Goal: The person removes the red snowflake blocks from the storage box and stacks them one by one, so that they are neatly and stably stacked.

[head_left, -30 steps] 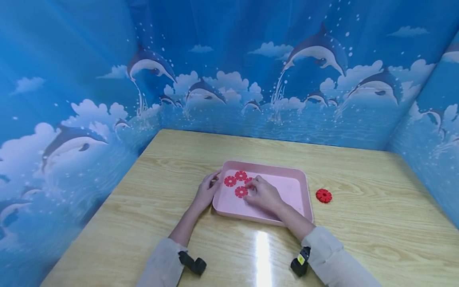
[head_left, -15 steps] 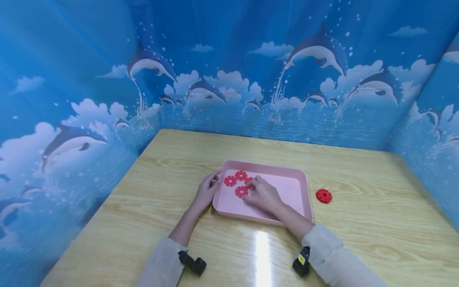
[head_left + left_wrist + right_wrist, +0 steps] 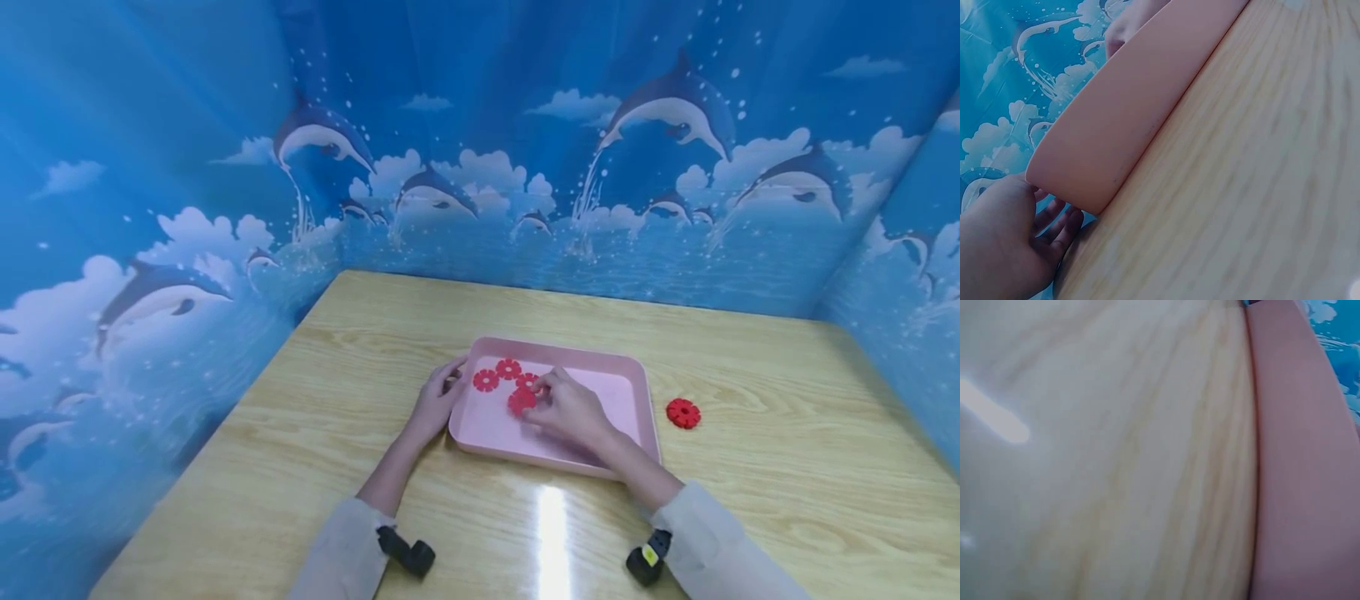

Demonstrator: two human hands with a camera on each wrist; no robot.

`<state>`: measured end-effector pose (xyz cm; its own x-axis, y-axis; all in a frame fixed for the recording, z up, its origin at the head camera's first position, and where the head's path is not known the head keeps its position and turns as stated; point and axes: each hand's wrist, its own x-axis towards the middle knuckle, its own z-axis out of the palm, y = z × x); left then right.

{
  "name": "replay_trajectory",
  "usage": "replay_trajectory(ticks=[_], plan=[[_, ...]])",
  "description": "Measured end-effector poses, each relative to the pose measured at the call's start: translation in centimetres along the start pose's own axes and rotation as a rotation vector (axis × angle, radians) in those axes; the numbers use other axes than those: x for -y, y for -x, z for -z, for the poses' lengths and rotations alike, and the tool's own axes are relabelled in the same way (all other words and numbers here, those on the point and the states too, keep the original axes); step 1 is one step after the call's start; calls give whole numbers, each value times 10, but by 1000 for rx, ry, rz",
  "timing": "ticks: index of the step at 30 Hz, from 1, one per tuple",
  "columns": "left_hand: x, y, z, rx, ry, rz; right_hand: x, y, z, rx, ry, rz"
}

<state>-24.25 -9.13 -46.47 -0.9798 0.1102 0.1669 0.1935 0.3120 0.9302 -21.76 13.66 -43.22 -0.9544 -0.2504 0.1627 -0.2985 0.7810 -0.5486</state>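
Inside the shallow pink tray point(image 3: 480, 425), a red notched, flower-like disc point(image 3: 521, 403) looks blurred, and my right hand point(image 3: 573, 408) pinches its right edge between thumb and fingers. Just beyond it lie three more such discs flat on the tray floor: a left disc point(image 3: 486, 381), a far disc point(image 3: 508, 368) and one partly hidden disc point(image 3: 527, 382) by my right fingertips. My left hand point(image 3: 437, 404) rests against the tray's left wall with relaxed fingers. In the left wrist view, those fingers touch the tray's end point(image 3: 1072, 187) low down near the table.
A small stack of red discs point(image 3: 683, 413) sits on the wooden table point(image 3: 787, 433) right of the tray. Blue dolphin-print curtains point(image 3: 480, 233) stand behind the table and along both sides. The right wrist view holds mostly tabletop and the tray's outer wall point(image 3: 1304, 456).
The nearest disc has shifted slightly right within the tray, along with my right hand. The view has drifted a little; my left hand stays at the tray's side.
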Motion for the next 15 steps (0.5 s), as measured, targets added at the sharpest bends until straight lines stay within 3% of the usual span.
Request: replay_trajectory(ticks=[3,15], plan=[[0,1,-1,2,2,13,-2,7,8,-7,-10,-3],[1,1,1,-2,9,-37,-22,34,38,-81,-84,16]])
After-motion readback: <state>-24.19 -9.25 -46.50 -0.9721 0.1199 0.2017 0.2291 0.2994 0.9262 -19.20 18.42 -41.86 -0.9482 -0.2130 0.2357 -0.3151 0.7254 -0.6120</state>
